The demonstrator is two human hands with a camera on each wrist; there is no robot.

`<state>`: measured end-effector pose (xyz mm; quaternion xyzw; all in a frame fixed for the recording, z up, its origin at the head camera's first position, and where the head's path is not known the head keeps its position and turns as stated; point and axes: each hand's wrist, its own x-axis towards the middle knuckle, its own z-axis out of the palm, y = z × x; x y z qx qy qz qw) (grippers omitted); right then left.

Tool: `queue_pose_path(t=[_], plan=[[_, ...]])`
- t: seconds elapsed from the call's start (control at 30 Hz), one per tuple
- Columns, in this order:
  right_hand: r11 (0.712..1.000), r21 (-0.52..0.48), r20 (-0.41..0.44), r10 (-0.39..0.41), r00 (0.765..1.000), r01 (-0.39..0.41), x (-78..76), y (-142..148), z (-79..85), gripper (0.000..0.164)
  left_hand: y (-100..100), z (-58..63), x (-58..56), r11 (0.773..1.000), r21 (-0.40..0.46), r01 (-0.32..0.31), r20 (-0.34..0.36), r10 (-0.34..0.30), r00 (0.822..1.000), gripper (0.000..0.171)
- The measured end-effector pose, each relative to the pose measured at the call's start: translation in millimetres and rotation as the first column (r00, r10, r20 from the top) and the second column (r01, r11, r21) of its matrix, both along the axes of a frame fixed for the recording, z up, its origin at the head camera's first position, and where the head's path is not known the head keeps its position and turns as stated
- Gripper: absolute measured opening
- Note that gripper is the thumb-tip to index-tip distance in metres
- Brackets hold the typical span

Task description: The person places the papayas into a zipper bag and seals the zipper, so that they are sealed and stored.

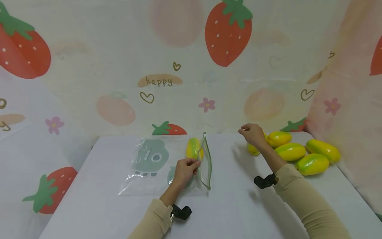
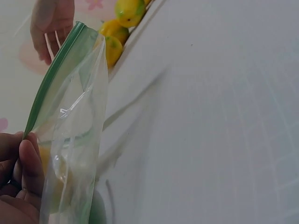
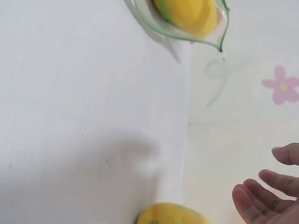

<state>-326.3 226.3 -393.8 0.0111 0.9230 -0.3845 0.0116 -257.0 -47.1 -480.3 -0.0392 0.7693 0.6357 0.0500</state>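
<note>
A clear zip bag (image 1: 146,189) with a green-edged mouth and a pale green cartoon print lies on the white table. One yellow-green papaya-like fruit (image 1: 193,147) is inside, near the mouth. My left hand (image 1: 184,172) pinches the bag's edge by the green zip strip (image 2: 51,86) between thumb and fingers. The mouth gapes toward the right, as the right wrist view shows. Raised over the back right of the table, my right hand (image 1: 253,134) holds nothing, its fingers loosely bent and apart. It partly hides a yellow fruit (image 1: 253,149) in the head view.
Several more yellow-green fruits, among them one in the middle (image 1: 290,152) and one in front (image 1: 312,164), are grouped on the right of the table (image 1: 232,212). A strawberry-print cloth (image 1: 185,109) hangs behind the table and along its sides.
</note>
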Motion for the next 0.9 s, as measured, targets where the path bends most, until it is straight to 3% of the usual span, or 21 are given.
queue_pose_path(t=[0.17, 0.5, 0.9], plan=[[0.995, 0.08, -0.015, -0.056, 0.998, 0.057, 0.4, 11, 4.4, 0.045, 2, -2.3, -0.2, 1.0, 0.006, 0.003, -0.011, -0.003, 1.0, 0.022], [0.978, 0.136, 0.089, -0.174, 0.981, 0.161, 1.6, 34, 11.1, 0.053, 7, -2.2, -0.8, 1.0, 0.023, 0.008, -0.024, -0.008, 1.0, 0.022], [0.948, 0.275, 0.098, -0.192, 0.976, 0.159, -4.0, 41, 8.3, 0.05, 16, -2.3, 0.7, 0.999, 0.037, 0.016, -0.025, -0.015, 1.0, 0.023]])
